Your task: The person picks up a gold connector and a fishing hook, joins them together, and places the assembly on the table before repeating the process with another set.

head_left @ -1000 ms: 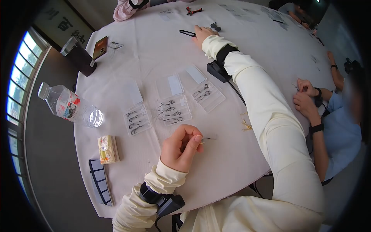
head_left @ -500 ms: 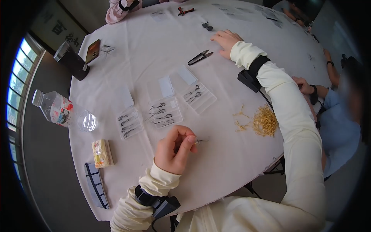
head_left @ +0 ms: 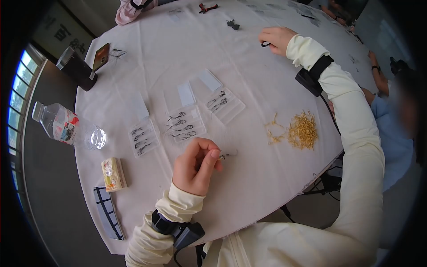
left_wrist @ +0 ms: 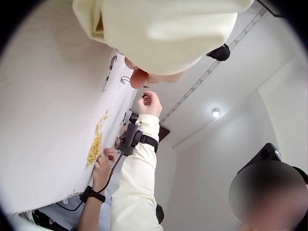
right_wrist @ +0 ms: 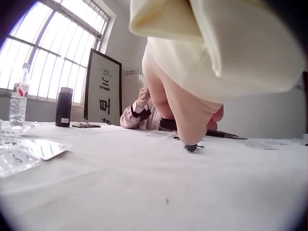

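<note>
My left hand [head_left: 195, 168] pinches a small fish hook [left_wrist: 124, 80] between thumb and forefinger. A gold piece [left_wrist: 147, 83] shows at the fingertips in the left wrist view. Ahead of it lie clear plastic boxes [head_left: 232, 115] with dark hooks [head_left: 180, 121] in their compartments, lids folded back. Farther off over the right side of the table, my right hand [head_left: 280, 39] grips black thread snips [right_wrist: 230, 135]. Their looped end [head_left: 265, 44] pokes out at the left of the fingers; the palm hides the rest in the head view.
A pile of gold pieces [head_left: 303, 130] lies right of the boxes. On the left stand a water bottle [head_left: 66, 124], a dark tumbler [head_left: 76, 69] and a tissue pack [head_left: 113, 174]. Red-handled pliers [head_left: 207, 8] and a dark cluster [head_left: 232, 25] lie at the back. People sit around the table.
My right hand held the snips, then was off them as they lay on the table, and now holds them again, farther right. The left hand keeps its pinch. The head view has shifted, revealing the gold pile.
</note>
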`<state>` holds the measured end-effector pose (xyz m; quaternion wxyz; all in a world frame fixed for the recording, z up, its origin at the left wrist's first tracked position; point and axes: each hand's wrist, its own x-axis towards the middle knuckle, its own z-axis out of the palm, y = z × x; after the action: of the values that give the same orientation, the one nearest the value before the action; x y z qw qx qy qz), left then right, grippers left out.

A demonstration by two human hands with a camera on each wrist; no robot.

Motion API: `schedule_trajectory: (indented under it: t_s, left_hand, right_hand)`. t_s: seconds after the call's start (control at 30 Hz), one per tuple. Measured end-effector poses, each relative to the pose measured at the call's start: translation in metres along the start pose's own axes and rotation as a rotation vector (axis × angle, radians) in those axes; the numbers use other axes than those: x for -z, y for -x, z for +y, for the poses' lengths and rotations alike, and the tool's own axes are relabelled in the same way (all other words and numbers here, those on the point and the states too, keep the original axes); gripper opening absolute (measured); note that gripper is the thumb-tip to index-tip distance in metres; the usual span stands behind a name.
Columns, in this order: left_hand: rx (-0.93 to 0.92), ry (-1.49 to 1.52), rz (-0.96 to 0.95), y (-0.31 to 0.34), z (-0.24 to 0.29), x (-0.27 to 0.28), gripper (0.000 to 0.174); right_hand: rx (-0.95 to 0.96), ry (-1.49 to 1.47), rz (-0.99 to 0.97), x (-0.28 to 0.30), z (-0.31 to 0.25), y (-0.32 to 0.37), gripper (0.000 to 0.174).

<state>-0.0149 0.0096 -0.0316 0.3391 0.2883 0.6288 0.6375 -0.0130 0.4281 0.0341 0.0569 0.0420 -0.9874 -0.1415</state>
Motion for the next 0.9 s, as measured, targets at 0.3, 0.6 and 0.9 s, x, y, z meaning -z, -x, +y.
schedule_trajectory:
  t_s: [0.3, 0.6, 0.9]
  left_hand:
    - [0.010, 0.083, 0.026, -0.003, -0.002, -0.002, 0.011]
    - [0.056, 0.165, 0.117, -0.001, 0.002, -0.004, 0.010]
    - [0.009, 0.195, 0.066, 0.001, 0.001, 0.001, 0.011]
  right_hand:
    - [-0.229, 0.057, -0.289, -0.017, 0.019, 0.105, 0.030]
    - [-0.128, -1.146, 0.136, 0.061, -0.227, 0.090, 0.020]
    - [-0.143, -1.334, 0.292, 0.027, -0.263, 0.075, 0.017]
